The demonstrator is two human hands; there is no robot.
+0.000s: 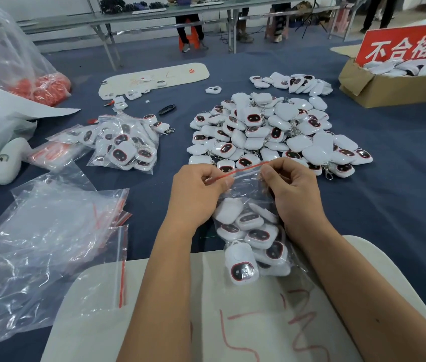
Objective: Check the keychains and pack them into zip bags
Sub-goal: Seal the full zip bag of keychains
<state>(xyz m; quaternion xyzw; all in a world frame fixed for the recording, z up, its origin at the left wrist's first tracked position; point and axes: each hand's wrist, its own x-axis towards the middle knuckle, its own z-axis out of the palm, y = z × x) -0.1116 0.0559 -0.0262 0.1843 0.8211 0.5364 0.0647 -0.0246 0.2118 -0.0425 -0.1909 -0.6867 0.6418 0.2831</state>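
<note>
Blue worktop [389, 205] below, we pinch the slippery, sagging zip bag [248, 231] by its red seal, left hand [196, 194] and right hand [290, 189] at twelve o'clock.

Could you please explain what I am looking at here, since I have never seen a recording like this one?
There is no machine here: one wide-angle camera worn on a person's head looks down at their two bare hands. The left hand and the right hand pinch the red zip strip of a clear zip bag already filled with white keychains. On the blue table beyond lies a big loose pile of keychains, with filled bags to the left and empty bags nearer. A cardboard box with a red sign stands at far right.
</note>
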